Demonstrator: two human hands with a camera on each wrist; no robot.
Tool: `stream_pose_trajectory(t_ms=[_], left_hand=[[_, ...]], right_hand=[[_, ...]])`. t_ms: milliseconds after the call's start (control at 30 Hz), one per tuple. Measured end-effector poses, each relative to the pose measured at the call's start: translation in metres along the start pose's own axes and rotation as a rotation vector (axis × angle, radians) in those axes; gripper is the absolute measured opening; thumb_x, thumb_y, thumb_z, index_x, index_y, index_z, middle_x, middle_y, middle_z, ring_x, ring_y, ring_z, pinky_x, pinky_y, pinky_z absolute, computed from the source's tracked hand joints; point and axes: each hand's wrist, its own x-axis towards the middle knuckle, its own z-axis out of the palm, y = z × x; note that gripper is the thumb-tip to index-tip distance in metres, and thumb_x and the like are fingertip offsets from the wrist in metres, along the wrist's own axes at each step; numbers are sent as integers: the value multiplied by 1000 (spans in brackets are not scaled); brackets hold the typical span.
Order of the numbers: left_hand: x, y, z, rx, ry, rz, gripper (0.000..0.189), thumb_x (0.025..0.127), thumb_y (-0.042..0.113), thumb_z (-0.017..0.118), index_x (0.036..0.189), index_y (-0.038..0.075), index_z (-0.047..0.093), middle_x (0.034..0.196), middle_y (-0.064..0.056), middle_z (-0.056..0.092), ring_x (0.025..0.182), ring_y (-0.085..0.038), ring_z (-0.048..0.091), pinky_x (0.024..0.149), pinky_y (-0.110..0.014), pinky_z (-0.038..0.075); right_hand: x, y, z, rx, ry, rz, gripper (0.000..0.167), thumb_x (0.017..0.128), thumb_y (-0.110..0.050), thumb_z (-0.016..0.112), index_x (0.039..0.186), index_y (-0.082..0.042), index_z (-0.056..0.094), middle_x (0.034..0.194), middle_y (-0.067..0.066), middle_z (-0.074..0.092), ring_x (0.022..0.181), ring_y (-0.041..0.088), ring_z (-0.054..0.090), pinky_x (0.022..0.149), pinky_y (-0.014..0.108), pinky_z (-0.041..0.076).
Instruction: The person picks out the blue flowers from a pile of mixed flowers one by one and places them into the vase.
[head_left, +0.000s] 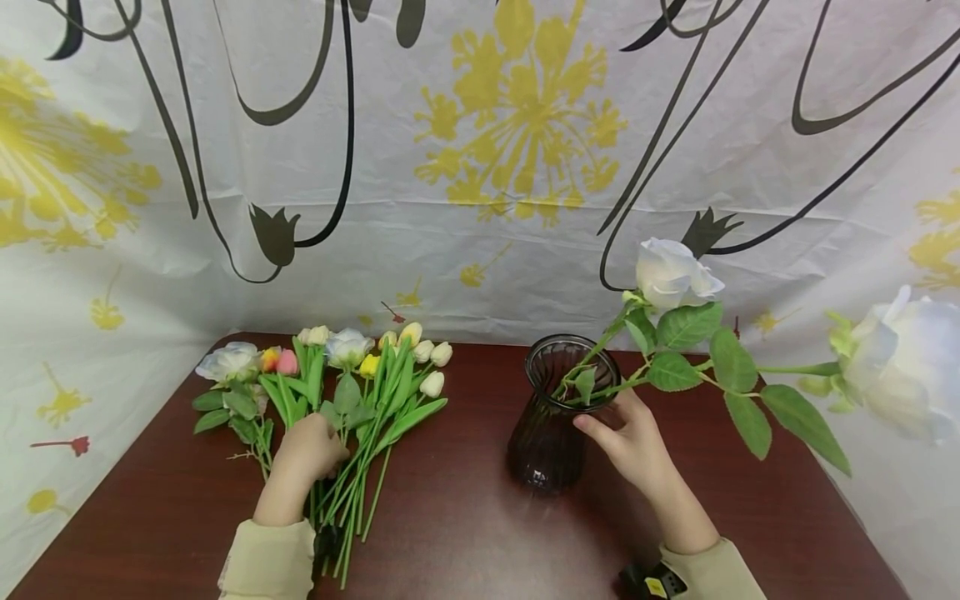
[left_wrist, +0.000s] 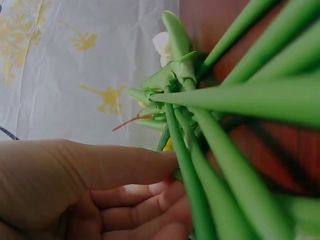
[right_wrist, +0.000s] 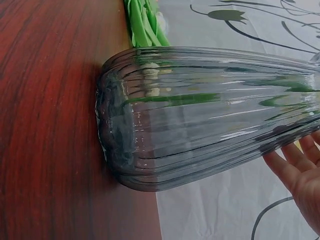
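A dark, ribbed glass vase (head_left: 546, 450) stands on the table, also filling much of the right wrist view. Two pale blue-white roses, one upper rose (head_left: 671, 275) and one larger rose (head_left: 903, 367), lean out of it to the right. My right hand (head_left: 633, 437) holds the vase just below its rim, thumb in front, fingers round the neck. Among the flowers on the left, my left hand (head_left: 311, 450) pinches a green flower stem, largely hidden by leaves. A blue-white rose (head_left: 348, 347) lies just beyond that hand. Long green tulip stems (left_wrist: 220, 160) cross in front of its fingers.
White tulips (head_left: 432, 384), pink, orange and yellow blooms and another blue-white rose (head_left: 228, 362) lie spread on the left of the brown table (head_left: 457, 500). A patterned white cloth (head_left: 375, 275) hangs behind the table and at both sides.
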Motion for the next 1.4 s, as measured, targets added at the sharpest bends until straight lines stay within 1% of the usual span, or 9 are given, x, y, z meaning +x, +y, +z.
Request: stream_pose_trajectory(t_ms=[267, 467, 567, 733, 900, 1100, 1200, 1300, 1400], left_hand=[[1, 1, -3, -22, 26, 2, 46, 89, 4, 62, 48, 12, 40, 46, -6, 53, 41, -19, 49, 48, -30, 39], [0, 3, -5, -30, 60, 38, 49, 89, 6, 65, 49, 13, 37, 46, -4, 51, 42, -19, 50, 46, -29, 36], [0, 4, -7, -28, 83, 65, 48, 89, 6, 65, 49, 12, 38, 46, -3, 49, 43, -19, 50, 46, -29, 35], [0, 4, -9, -16, 128, 104, 42, 90, 7, 64, 52, 10, 45, 47, -1, 47, 42, -17, 42, 47, -30, 34], [0, 6, -12, -28, 180, 139, 31, 91, 9, 63, 62, 9, 53, 51, -1, 45, 45, -16, 41, 47, -31, 34], [-1, 12, -15, -57, 254, 167, 14, 92, 11, 63, 84, 1, 67, 66, -3, 60, 50, -16, 47, 51, -33, 40], [-3, 15, -16, -81, 291, 178, 14, 92, 12, 63, 93, -1, 69, 76, -6, 65, 55, -16, 51, 54, -34, 42], [-5, 20, -17, -101, 319, 180, 17, 93, 14, 63, 98, -1, 69, 82, -8, 67, 59, -16, 53, 58, -34, 44], [-9, 27, -18, -138, 334, 185, 18, 93, 14, 64, 100, -2, 69, 87, -10, 67, 64, -17, 56, 61, -35, 45]], right_hand=[[0, 1, -1, -6, 2, 6, 54, 79, 14, 69, 129, 5, 54, 124, -11, 54, 110, 4, 55, 85, 17, 47], [-1, 2, -2, -36, 12, -12, 54, 77, 14, 70, 127, 5, 55, 124, -12, 54, 109, 3, 55, 84, 16, 46], [0, 3, -3, -32, 14, -11, 53, 77, 14, 70, 127, 5, 56, 123, -12, 55, 108, 3, 55, 83, 16, 46], [-1, 4, -4, -7, 15, 2, 51, 79, 13, 69, 128, 2, 57, 123, -7, 57, 109, 5, 56, 82, 18, 48], [-2, 6, -5, 17, 24, 10, 52, 80, 12, 69, 128, -3, 59, 124, -3, 58, 111, 7, 56, 83, 19, 48], [-2, 6, -5, 14, 28, 10, 51, 80, 12, 69, 127, -6, 61, 125, -2, 57, 113, 7, 55, 85, 18, 46], [-2, 7, -6, 12, 23, 4, 52, 80, 12, 68, 128, -7, 61, 125, 2, 57, 114, 7, 54, 86, 17, 46], [-1, 8, -6, 22, 15, -1, 53, 81, 13, 67, 129, -8, 60, 126, 5, 58, 115, 7, 53, 86, 18, 46], [-1, 9, -7, 20, 10, -3, 52, 81, 12, 67, 129, -8, 60, 126, 3, 57, 115, 7, 53, 86, 18, 46]])
